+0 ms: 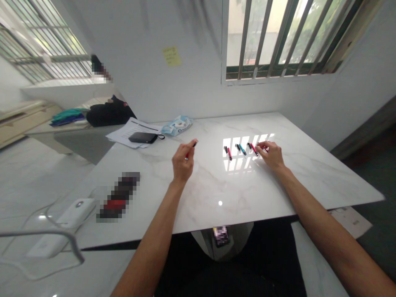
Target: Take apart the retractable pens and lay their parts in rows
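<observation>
Left hand (183, 163) has its fingers closed around a small pen (194, 143); dark end pokes out past thumb and index on the far side, a bit of color shows lower between the fingers, rest of it is hidden in the grip. Held above the bench (204, 189), left of the pen row and well apart from it. Right hand (272, 153) is at the right end of the row, fingers bent and pointing left and down. A red-and-black piece (267, 149) shows just under those fingers, mostly covered; can't tell if they're pinching it or only touching. Fingertips sit right beside the right red pen (254, 149), which lies slanted with a short black piece (249, 145) next to its far end. Going left: blue pen (243, 149), then left red pen (229, 154), each also with a short black piece beside it, all lying flat in the window glare. Black case (142, 137) partly on the papers (125, 133) at far left, blue packet (177, 125) near it, by the wall.
</observation>
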{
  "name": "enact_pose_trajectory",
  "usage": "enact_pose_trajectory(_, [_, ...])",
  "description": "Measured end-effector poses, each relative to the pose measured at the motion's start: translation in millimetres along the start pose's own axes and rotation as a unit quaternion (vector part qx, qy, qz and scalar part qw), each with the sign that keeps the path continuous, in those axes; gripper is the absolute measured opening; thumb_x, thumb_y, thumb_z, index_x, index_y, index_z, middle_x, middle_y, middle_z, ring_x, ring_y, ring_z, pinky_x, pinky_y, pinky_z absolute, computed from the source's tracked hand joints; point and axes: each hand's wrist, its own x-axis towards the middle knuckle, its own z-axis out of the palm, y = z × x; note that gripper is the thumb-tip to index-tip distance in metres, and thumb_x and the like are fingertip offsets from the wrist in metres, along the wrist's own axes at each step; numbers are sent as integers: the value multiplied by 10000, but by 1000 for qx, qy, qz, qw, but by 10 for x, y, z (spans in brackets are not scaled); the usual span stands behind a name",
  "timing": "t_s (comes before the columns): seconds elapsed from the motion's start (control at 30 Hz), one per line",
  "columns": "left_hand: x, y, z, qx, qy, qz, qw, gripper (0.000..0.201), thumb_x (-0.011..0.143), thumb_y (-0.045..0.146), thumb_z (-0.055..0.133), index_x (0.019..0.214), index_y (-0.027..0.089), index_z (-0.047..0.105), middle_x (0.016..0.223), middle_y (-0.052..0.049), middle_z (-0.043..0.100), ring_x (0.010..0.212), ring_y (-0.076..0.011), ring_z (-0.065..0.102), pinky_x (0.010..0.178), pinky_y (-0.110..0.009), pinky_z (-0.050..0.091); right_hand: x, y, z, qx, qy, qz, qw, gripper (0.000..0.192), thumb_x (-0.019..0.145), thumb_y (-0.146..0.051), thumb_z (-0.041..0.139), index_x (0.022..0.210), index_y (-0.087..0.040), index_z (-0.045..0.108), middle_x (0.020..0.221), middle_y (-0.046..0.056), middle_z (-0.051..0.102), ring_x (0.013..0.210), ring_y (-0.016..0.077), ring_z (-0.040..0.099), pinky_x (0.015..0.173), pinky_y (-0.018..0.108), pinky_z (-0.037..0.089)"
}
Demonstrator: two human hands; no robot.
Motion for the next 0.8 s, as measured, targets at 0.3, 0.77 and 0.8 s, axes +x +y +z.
enact_pose_trajectory(0.3, [-352, 64, 371, 35, -123, 46, 991, 150, 1005, 334, 632, 1092, 213, 649, 946, -20, 709, 710, -134, 622, 746, -270, 524, -65, -777, 118, 80, -75, -22, 994, 579, 1018, -638, 464, 614, -224, 430, 567, -22, 463, 552, 139, 415, 616, 309, 303])
enact_pose_trajectory(0.77, [-381, 19, 303, 58, -161, 32, 985, 286, 1060, 441, 552, 1163, 239, 727, 1040, -53, 776, 930, -186, 731, 858, -281, 526, -172, -1750, 900, 285, -147, 62, 945, 733, 952, -821, 409, 526, -228, 334, 518, -32, 281, 514, 117, 294, 548, 320, 221])
enact_pose_trajectory(0.8, [-382, 30, 313, 50, -175, 29, 983, 292, 1061, 440, 549, 1165, 238, 731, 1050, -57, 780, 941, -191, 734, 864, -285, 525, -198, -1736, 898, 295, -150, 60, 942, 724, 951, -813, 423, 534, -228, 331, 528, -33, 276, 519, 116, 286, 547, 319, 217])
